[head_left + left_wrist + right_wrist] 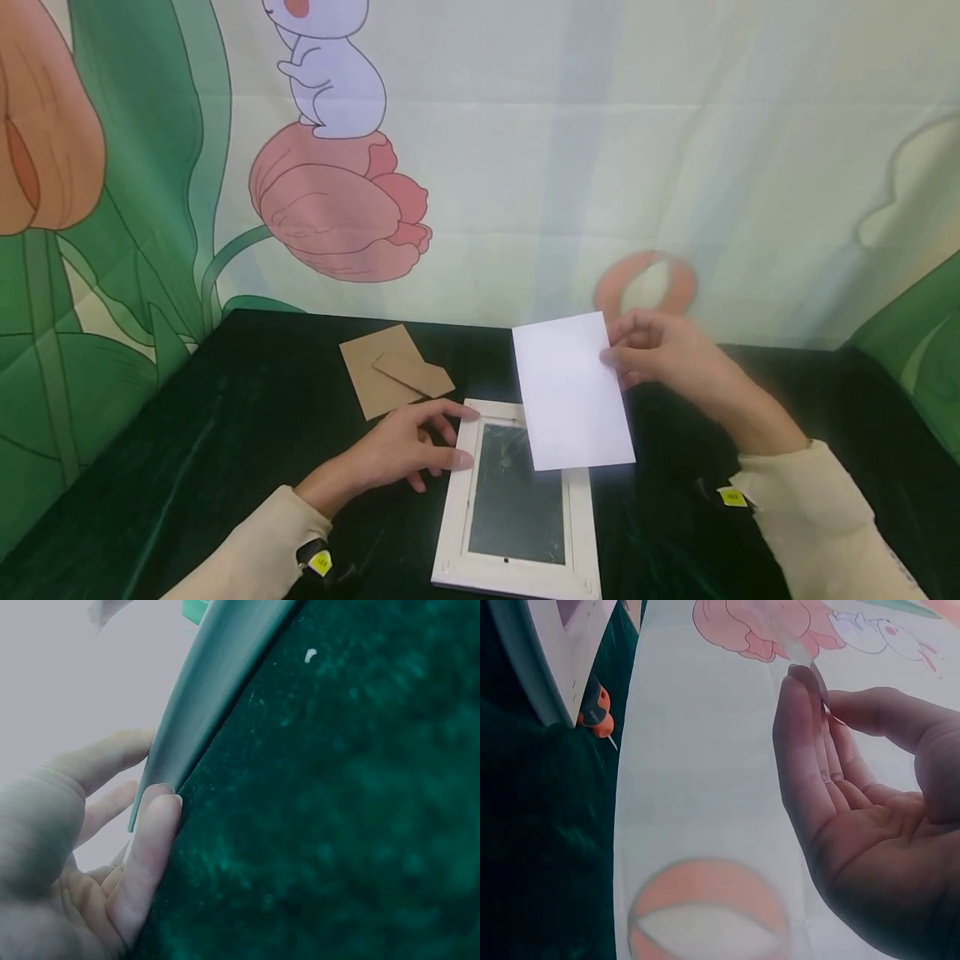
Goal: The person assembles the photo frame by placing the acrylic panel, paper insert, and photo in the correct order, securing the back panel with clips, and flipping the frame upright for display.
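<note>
A white picture frame with a dark pane lies on the black-green cloth. At its upper left corner, my left hand holds the edge, index finger and thumb spread along it. The left wrist view shows the frame's side between thumb and index finger. My right hand pinches the right edge of a blank white sheet of paper, raised over the upper right of the frame. In the right wrist view, the paper is almost edge-on between thumb and fingers.
A brown board and a smaller brown piece on it lie behind my left hand. An orange-and-black tool with a thin metal tip shows beside the frame. A printed curtain hangs behind the table.
</note>
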The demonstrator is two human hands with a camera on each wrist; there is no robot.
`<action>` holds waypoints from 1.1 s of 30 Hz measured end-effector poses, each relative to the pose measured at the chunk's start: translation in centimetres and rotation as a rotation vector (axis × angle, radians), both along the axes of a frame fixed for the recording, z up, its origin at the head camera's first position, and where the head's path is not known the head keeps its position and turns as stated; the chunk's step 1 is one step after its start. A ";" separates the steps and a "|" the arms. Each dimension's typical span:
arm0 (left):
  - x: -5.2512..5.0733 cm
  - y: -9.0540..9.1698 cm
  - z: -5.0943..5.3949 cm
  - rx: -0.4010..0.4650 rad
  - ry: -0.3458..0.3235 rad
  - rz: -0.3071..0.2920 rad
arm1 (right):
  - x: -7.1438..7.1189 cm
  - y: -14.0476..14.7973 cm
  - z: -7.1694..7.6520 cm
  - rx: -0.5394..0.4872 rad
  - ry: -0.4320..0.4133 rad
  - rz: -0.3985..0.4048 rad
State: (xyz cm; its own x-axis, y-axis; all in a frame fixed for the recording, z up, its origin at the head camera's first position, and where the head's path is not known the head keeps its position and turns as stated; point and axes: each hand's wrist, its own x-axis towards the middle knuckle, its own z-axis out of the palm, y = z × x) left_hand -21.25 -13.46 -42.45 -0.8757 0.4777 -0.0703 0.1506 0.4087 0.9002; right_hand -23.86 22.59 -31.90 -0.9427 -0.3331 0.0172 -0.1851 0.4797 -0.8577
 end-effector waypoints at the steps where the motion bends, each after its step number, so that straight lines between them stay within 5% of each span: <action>1: 0.0 0.0 0.0 -0.001 -0.002 0.001 | 0.0 -0.1 0.0 -0.002 0.000 0.006; 33: 0.3 -0.1 -0.1 0.022 0.011 -0.003 | 0.7 -2.5 -1.4 -0.015 -0.028 0.113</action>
